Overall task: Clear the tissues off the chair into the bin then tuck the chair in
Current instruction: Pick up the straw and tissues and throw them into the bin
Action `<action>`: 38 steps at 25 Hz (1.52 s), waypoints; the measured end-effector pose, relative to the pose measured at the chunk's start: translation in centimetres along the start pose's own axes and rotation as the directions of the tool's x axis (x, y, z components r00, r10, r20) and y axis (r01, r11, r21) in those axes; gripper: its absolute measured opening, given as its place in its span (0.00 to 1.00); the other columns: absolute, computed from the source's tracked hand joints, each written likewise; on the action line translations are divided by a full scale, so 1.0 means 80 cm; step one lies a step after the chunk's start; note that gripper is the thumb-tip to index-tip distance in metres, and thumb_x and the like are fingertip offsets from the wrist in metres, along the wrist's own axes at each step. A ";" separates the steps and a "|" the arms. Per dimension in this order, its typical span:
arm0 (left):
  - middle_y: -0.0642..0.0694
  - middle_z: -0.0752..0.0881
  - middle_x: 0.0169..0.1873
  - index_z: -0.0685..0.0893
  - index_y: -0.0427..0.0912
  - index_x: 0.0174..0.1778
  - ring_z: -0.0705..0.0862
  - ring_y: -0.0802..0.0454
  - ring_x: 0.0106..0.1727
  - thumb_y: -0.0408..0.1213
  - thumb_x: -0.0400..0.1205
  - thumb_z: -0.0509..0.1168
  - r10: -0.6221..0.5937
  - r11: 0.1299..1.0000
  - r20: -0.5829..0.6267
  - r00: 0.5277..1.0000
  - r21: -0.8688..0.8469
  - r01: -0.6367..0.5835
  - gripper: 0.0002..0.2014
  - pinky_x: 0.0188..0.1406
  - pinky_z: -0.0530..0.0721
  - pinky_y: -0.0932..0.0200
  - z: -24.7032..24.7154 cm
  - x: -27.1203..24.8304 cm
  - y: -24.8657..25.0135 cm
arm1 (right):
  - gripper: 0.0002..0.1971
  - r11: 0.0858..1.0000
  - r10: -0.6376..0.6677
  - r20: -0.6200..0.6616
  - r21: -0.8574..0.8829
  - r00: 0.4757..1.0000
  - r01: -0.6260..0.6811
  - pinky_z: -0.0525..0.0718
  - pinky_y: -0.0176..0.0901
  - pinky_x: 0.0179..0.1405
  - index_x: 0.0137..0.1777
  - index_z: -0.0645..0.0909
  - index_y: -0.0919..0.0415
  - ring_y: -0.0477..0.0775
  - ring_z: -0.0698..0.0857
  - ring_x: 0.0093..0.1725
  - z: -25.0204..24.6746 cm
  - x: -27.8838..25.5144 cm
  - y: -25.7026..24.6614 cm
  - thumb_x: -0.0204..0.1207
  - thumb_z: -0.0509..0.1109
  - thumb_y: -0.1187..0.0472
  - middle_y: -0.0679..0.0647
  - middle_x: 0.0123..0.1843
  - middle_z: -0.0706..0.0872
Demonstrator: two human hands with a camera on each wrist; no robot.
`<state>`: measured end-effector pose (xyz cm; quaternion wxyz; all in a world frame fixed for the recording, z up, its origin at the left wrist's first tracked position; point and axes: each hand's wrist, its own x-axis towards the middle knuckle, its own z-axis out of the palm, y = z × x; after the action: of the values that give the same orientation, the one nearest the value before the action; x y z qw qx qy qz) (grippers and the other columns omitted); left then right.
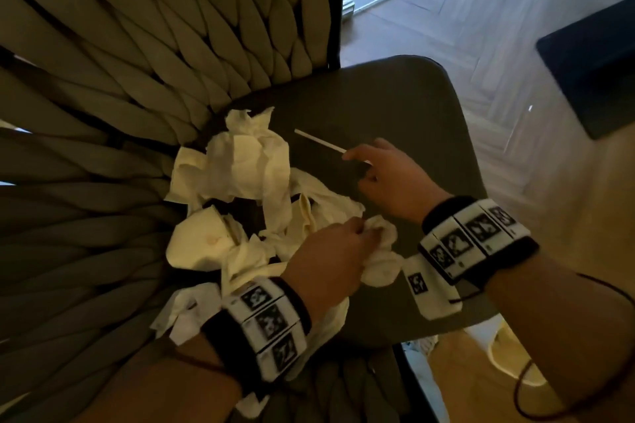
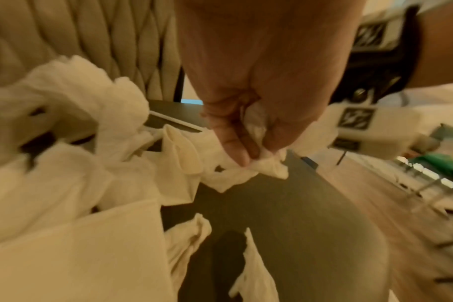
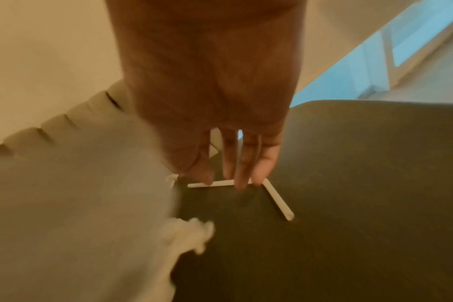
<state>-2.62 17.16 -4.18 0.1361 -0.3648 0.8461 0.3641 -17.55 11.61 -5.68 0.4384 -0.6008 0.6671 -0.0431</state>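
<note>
A chair with a woven beige back (image 1: 137, 62) and a dark seat (image 1: 395, 106) fills the head view. Several crumpled white tissues (image 1: 247, 168) are heaped on the seat's left side, against the back. My left hand (image 1: 364, 233) grips one crumpled tissue (image 1: 381, 264) at the heap's near right edge; in the left wrist view thumb and fingers (image 2: 253, 151) pinch that tissue (image 2: 269, 165). My right hand (image 1: 357, 165) reaches down to a thin white bent straw (image 1: 319, 142) lying on the seat. Its straight fingertips (image 3: 242, 183) and thumb touch the straw (image 3: 277, 200). No bin is in view.
Herringbone wooden floor (image 1: 481, 27) lies to the right of the chair. A dark flat object (image 1: 591, 72) sits on the floor at the upper right. A pale slipper (image 1: 508, 354) lies by the chair's near right corner. The seat's right half is bare.
</note>
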 end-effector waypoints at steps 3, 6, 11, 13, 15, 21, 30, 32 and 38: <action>0.46 0.77 0.44 0.74 0.52 0.58 0.78 0.49 0.43 0.31 0.80 0.63 0.088 0.949 -0.058 0.994 -0.298 -0.101 0.14 0.37 0.75 0.54 -0.013 -0.051 0.000 | 0.28 0.977 -0.086 0.279 -0.164 0.956 0.136 0.79 0.41 0.57 0.73 0.69 0.39 0.51 0.77 0.63 0.017 0.022 -0.018 0.74 0.69 0.59 0.49 0.70 0.71; 0.47 0.80 0.57 0.78 0.51 0.58 0.80 0.43 0.56 0.28 0.79 0.64 0.010 0.871 -0.044 0.999 -0.490 -0.030 0.16 0.52 0.78 0.51 -0.012 -0.077 -0.012 | 0.28 0.955 -0.110 0.495 -0.186 0.862 0.229 0.78 0.41 0.58 0.73 0.70 0.40 0.52 0.76 0.63 0.039 0.019 -0.015 0.74 0.68 0.60 0.51 0.69 0.70; 0.54 0.79 0.48 0.82 0.44 0.58 0.81 0.60 0.46 0.40 0.80 0.64 -0.137 0.907 -0.248 0.959 -0.420 0.021 0.12 0.46 0.79 0.67 0.005 -0.064 -0.043 | 0.13 0.996 -0.072 0.619 0.092 0.782 0.019 0.78 0.48 0.66 0.61 0.81 0.53 0.50 0.82 0.58 0.045 -0.012 0.021 0.77 0.68 0.61 0.50 0.60 0.84; 0.53 0.77 0.52 0.81 0.43 0.59 0.81 0.59 0.48 0.36 0.79 0.68 -0.166 0.934 -0.263 0.950 -0.350 0.067 0.13 0.48 0.81 0.67 0.009 -0.048 -0.042 | 0.12 0.989 -0.039 0.534 0.140 0.844 -0.043 0.79 0.46 0.63 0.59 0.81 0.53 0.50 0.83 0.56 0.044 -0.033 0.038 0.77 0.68 0.62 0.48 0.54 0.84; 0.55 0.74 0.52 0.81 0.41 0.58 0.79 0.59 0.50 0.35 0.78 0.69 -0.191 0.925 -0.298 0.935 -0.374 0.070 0.12 0.50 0.77 0.76 0.004 -0.033 -0.033 | 0.12 0.955 0.015 0.392 0.267 0.920 -0.129 0.81 0.40 0.54 0.59 0.80 0.50 0.48 0.84 0.53 0.034 -0.053 0.052 0.77 0.67 0.62 0.44 0.53 0.83; 0.44 0.81 0.58 0.81 0.40 0.60 0.81 0.53 0.58 0.35 0.78 0.69 -0.341 0.831 -0.332 0.880 -0.544 0.117 0.14 0.62 0.80 0.58 -0.026 0.026 0.025 | 0.13 0.543 0.103 0.097 0.829 0.990 -0.137 0.88 0.45 0.51 0.56 0.83 0.50 0.50 0.88 0.51 -0.001 -0.102 0.040 0.76 0.64 0.48 0.50 0.53 0.88; 0.53 0.78 0.64 0.77 0.53 0.64 0.78 0.59 0.62 0.29 0.80 0.65 -0.349 0.854 -0.355 0.867 -0.502 0.138 0.19 0.61 0.82 0.58 -0.067 0.076 -0.005 | 0.08 0.707 0.246 -0.182 0.705 0.952 -0.048 0.88 0.34 0.41 0.53 0.79 0.46 0.43 0.88 0.48 -0.017 -0.100 0.091 0.79 0.66 0.61 0.44 0.52 0.85; 0.47 0.73 0.69 0.74 0.52 0.69 0.74 0.50 0.68 0.31 0.78 0.67 -0.304 0.953 -0.347 0.887 -0.111 0.283 0.24 0.66 0.78 0.54 -0.067 0.104 -0.034 | 0.10 0.708 0.259 -0.178 0.704 0.949 -0.061 0.87 0.33 0.39 0.49 0.78 0.40 0.43 0.88 0.47 -0.011 -0.112 0.106 0.79 0.65 0.60 0.41 0.50 0.85; 0.39 0.78 0.65 0.74 0.43 0.66 0.75 0.38 0.66 0.39 0.80 0.64 -0.173 0.830 -0.101 0.980 0.521 0.200 0.18 0.64 0.73 0.42 -0.058 0.155 -0.037 | 0.12 0.670 0.292 -0.187 0.740 0.938 -0.061 0.85 0.24 0.32 0.44 0.77 0.39 0.41 0.87 0.42 0.004 -0.142 0.134 0.80 0.64 0.62 0.40 0.46 0.84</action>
<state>-9.03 6.02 -8.61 0.2452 -0.4030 0.8768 0.0932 -26.74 24.19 -6.07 0.5391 -0.2973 0.7075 -0.3470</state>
